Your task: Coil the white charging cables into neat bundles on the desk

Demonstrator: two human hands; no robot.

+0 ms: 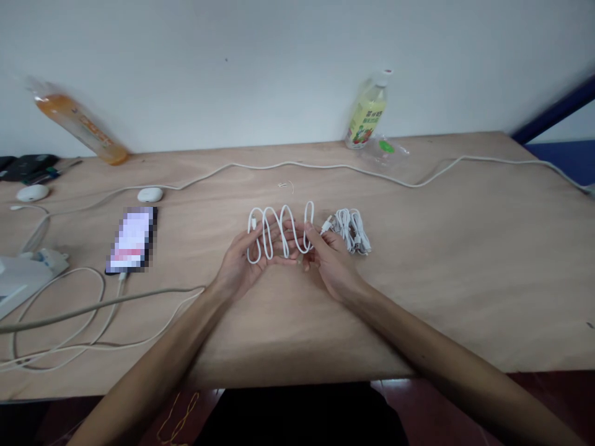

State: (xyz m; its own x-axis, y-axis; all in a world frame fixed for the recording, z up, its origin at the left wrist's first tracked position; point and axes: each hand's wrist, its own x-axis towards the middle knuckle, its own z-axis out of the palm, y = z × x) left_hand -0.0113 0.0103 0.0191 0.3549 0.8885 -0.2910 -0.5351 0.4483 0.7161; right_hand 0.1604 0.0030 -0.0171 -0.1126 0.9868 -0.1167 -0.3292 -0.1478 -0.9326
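Note:
A white charging cable (285,232) is stretched in loose loops between my two hands, just over the table. My left hand (242,257) pinches its left end, where a small plug shows by the thumb. At the right end, my right hand (332,257) grips the cable between thumb and fingers, and a plug pokes out past the knuckles. Several bundled white cables (352,230) lie on the table right beside my right hand. Beyond the loops rests a small pale twist tie (284,185).
A phone (132,240) with a charging lead lies left, near white earbud cases (150,195) and a power strip (23,279). A long white cord (288,164) crosses the wooden table (441,279). An orange bottle (83,127) and a yellow-green bottle (367,114) lean on the wall.

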